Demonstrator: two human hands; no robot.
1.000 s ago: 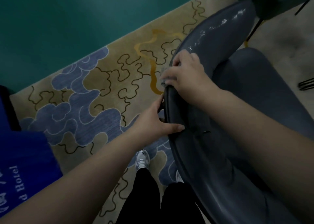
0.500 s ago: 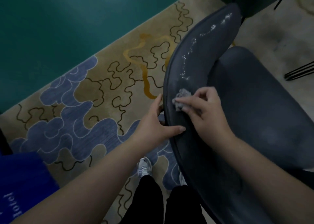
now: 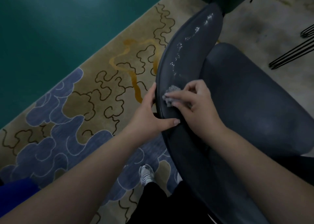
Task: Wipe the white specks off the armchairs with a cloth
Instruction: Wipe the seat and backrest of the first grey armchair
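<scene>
No readable text in view.
No lettering, brand mark, number or sign could be read on any surface; the picture was dim and nothing in it carried legible print.

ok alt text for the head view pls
A right hand presses a small grey cloth on a dark blue-grey armchair's curved back rim, below white specks. The left hand grips the rim above a patterned carpet.
</scene>
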